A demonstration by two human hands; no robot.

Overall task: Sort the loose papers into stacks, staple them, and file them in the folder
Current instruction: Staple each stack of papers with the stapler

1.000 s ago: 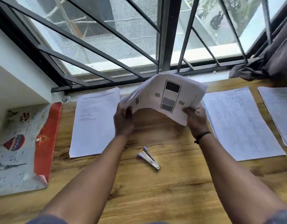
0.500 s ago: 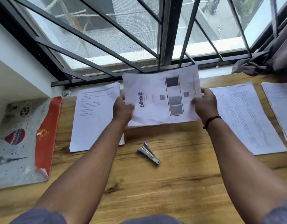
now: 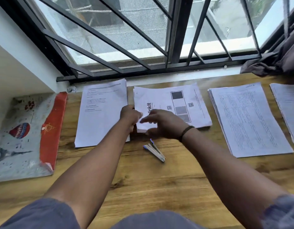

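A stack of printed papers with grey squares and small codes (image 3: 189, 103) lies flat on the wooden desk (image 3: 143, 179) under the window. My left hand (image 3: 130, 117) grips its near left corner. My right hand (image 3: 162, 124) hovers over the same corner with fingers spread and blurred, holding nothing. A small blue and silver stapler (image 3: 154, 150) lies on the desk just below my hands. A patterned folder with a red flap (image 3: 27, 134) lies at the far left.
Three more paper stacks lie on the desk: one (image 3: 101, 113) to the left of the held stack, one (image 3: 248, 118) to the right, another (image 3: 288, 109) at the right edge. A dark curtain (image 3: 278, 61) bunches at the back right. Barred window behind.
The stack was held up in both hands; now it lies flat on the desk. My right hand has let go and moved across to the stack's left corner. My left hand still holds it.
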